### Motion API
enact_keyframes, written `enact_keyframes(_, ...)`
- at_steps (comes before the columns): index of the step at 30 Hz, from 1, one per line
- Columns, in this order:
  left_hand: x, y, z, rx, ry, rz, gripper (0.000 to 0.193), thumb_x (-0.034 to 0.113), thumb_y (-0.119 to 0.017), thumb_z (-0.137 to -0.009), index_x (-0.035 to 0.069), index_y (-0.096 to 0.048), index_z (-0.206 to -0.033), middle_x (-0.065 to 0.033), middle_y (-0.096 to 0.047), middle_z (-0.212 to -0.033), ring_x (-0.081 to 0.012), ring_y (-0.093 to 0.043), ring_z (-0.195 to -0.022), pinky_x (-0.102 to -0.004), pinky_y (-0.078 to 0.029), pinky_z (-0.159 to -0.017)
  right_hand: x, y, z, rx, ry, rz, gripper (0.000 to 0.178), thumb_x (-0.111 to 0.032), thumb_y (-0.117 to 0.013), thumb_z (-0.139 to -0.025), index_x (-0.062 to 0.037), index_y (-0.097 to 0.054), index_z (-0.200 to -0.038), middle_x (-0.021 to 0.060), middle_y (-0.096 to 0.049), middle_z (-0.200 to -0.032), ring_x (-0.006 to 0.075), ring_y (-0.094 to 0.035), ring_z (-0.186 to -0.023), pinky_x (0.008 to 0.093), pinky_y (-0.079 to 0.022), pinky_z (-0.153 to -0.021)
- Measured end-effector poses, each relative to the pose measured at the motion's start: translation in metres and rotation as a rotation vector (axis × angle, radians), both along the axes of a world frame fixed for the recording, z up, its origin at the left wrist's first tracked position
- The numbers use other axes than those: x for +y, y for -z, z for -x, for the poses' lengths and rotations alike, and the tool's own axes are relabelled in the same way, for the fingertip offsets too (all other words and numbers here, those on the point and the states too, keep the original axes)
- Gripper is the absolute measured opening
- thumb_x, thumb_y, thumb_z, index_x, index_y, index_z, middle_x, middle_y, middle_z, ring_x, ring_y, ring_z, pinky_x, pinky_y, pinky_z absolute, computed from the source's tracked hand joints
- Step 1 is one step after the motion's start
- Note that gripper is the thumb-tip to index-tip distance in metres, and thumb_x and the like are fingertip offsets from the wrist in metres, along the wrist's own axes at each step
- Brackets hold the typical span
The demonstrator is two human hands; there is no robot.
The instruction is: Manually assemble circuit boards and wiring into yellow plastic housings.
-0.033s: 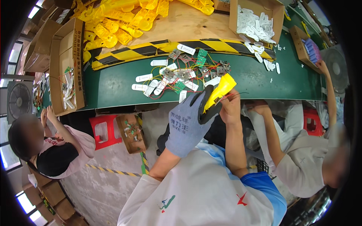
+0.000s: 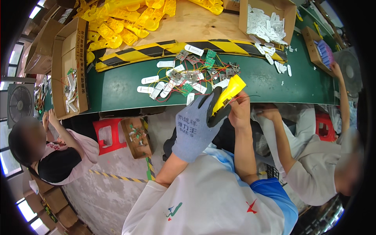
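My left hand (image 2: 199, 123), in a blue-grey glove with a dark palm, is closed around a yellow plastic housing (image 2: 232, 92) at the table's front edge. The housing is held tilted, its narrow end toward my palm. My bare right hand (image 2: 239, 111) pinches thin wires (image 2: 247, 96) beside the housing's open side; dark and red ends stick out to the right. What lies inside the housing is mostly hidden by my fingers. Just beyond, a tangle of green circuit boards (image 2: 210, 58), red and yellow wires and white oval plastic pieces (image 2: 150, 80) lies on the green table (image 2: 121, 88).
Yellow housings (image 2: 117, 29) are heaped behind a black-and-yellow striped edge (image 2: 156, 51). A carton (image 2: 290, 17) of white pieces stands back right, a long carton (image 2: 58, 78) at left. Co-workers sit on both sides; one person's hand (image 2: 270, 112) is near my right arm.
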State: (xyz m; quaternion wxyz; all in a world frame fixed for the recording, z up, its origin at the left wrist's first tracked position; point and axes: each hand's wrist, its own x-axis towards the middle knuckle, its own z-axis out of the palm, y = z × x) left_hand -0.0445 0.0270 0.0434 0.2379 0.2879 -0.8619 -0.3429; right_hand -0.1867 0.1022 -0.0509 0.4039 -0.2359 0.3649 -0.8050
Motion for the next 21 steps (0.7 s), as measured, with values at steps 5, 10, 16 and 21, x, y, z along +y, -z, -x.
enact_keyframes(5, 0.0, 0.0, 0.007, 0.02, -0.041, -0.05, 0.056, 0.017, -0.077, -0.072, 0.006, -0.058, -0.124, -0.0157, -0.063, -0.094, -0.0347, -0.063, -0.079, -0.037, -0.052, -0.067, -0.004, 0.002, -0.003, -0.044, 0.091, -0.059, 0.016, -0.007, -0.07, -0.087, -0.0006, -0.06, -0.098, 0.0058, -0.065, -0.096, 0.0123, -0.061, -0.088, 0.0254, -0.048, -0.082)
enact_keyframes(10, 0.001, 0.015, 0.006, 0.098, -0.005, -0.05, 0.06, 0.013, -0.075, -0.073, 0.003, -0.053, -0.128, -0.0185, -0.063, -0.097, -0.038, -0.063, -0.084, -0.0396, -0.052, -0.071, 0.0, 0.005, -0.006, 0.025, 0.144, -0.055, 0.016, -0.006, -0.069, -0.086, -0.0015, -0.061, -0.098, 0.0037, -0.064, -0.09, 0.0094, -0.06, -0.08, 0.023, -0.049, -0.073)
enact_keyframes(16, -0.008, 0.024, 0.006, 0.151, 0.054, -0.226, 0.058, 0.01, -0.072, -0.076, 0.002, -0.05, -0.129, -0.0206, -0.063, -0.105, -0.0377, -0.063, -0.091, -0.0394, -0.052, -0.077, 0.0, -0.013, 0.0, 0.107, 0.175, -0.209, 0.011, -0.002, -0.069, -0.084, -0.0007, -0.062, -0.093, 0.0032, -0.064, -0.082, 0.0075, -0.059, -0.07, 0.0205, -0.049, -0.064)
enact_keyframes(21, -0.009, 0.029, 0.004, 0.164, 0.096, -0.511, 0.054, 0.015, -0.072, -0.081, 0.0, -0.05, -0.128, -0.0188, -0.064, -0.101, -0.0299, -0.065, -0.087, -0.0348, -0.051, -0.076, 0.002, -0.025, 0.001, 0.174, 0.187, -0.28, 0.011, -0.001, -0.072, -0.083, 0.0005, -0.064, -0.09, 0.0023, -0.065, -0.081, 0.0057, -0.058, -0.071, 0.0194, -0.047, -0.066)
